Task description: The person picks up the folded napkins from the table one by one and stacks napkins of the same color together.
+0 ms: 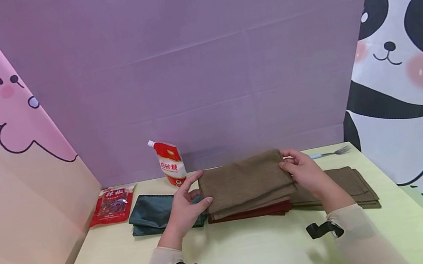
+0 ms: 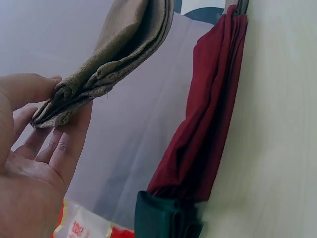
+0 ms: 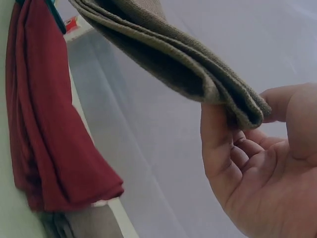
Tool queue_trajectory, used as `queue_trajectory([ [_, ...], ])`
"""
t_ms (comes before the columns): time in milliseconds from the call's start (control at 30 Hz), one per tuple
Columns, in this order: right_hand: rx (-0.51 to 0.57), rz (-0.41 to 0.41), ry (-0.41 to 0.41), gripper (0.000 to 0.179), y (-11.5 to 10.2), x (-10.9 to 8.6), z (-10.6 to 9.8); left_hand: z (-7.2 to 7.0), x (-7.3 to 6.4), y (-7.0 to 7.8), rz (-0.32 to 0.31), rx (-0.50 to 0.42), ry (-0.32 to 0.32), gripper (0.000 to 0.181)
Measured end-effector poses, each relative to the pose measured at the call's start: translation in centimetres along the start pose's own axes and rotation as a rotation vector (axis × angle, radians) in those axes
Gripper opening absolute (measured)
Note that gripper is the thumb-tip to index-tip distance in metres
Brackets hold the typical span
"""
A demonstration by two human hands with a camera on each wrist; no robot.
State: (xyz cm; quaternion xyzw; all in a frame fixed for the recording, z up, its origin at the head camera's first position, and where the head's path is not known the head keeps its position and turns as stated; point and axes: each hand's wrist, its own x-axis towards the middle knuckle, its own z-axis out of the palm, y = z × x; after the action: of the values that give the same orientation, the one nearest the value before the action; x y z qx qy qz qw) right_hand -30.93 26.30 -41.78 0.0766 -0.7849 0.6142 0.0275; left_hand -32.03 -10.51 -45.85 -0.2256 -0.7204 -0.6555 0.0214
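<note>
Both hands hold up a folded brown cloth (image 1: pixel 247 182), one at each side. My left hand (image 1: pixel 184 209) pinches its left edge between thumb and fingers, seen close in the left wrist view. At the opposite edge my right hand (image 1: pixel 306 172) pinches the layers the same way. The cloth hangs above a folded dark red cloth (image 1: pixel 250 212), apart from it in both wrist views. To the left lies a folded dark green cloth (image 1: pixel 151 214), partly behind my left hand. Another folded brown cloth (image 1: pixel 348 184) rests on the right, partly behind my right hand.
A red and white pouch (image 1: pixel 171 164) with a white cap stands at the back. At the far left lies a red packet (image 1: pixel 113 205). A fork (image 1: pixel 334 152) with a pale handle lies at the back right. A purple sheet (image 1: pixel 192 69) rises behind the table (image 1: pixel 254 260).
</note>
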Motion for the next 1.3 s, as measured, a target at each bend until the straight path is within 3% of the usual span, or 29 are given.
queue_trajectory([
  [167, 0.006, 0.008, -0.053, 0.057, 0.9, -0.3, -1.2, 1.3, 0.4, -0.6, -0.014, 0.000, -0.038, 0.077],
  [300, -0.027, 0.008, -0.050, 0.069, 1.2, -0.6, -2.1, 2.2, 0.7, -0.8, -0.014, -0.024, -0.066, 0.078],
  [600, -0.065, -0.033, -0.026, 0.036, 1.6, -1.0, -4.1, 3.6, 1.3, -1.0, -0.032, -0.079, -0.064, 0.077],
  [833, -0.082, 0.003, -0.014, 0.029, 2.0, -1.2, -5.5, 4.9, 1.6, -1.8, -0.041, -0.114, -0.034, 0.069],
  [1067, -0.050, 0.015, 0.000, 0.022, 2.5, -1.4, -6.9, 6.6, 1.8, -2.5, -0.074, -0.087, 0.009, 0.053],
  [1300, -0.124, 0.036, 0.009, 0.020, 2.9, -1.6, -8.0, 8.2, 1.9, -3.0, -0.049, -0.048, -0.027, 0.059],
])
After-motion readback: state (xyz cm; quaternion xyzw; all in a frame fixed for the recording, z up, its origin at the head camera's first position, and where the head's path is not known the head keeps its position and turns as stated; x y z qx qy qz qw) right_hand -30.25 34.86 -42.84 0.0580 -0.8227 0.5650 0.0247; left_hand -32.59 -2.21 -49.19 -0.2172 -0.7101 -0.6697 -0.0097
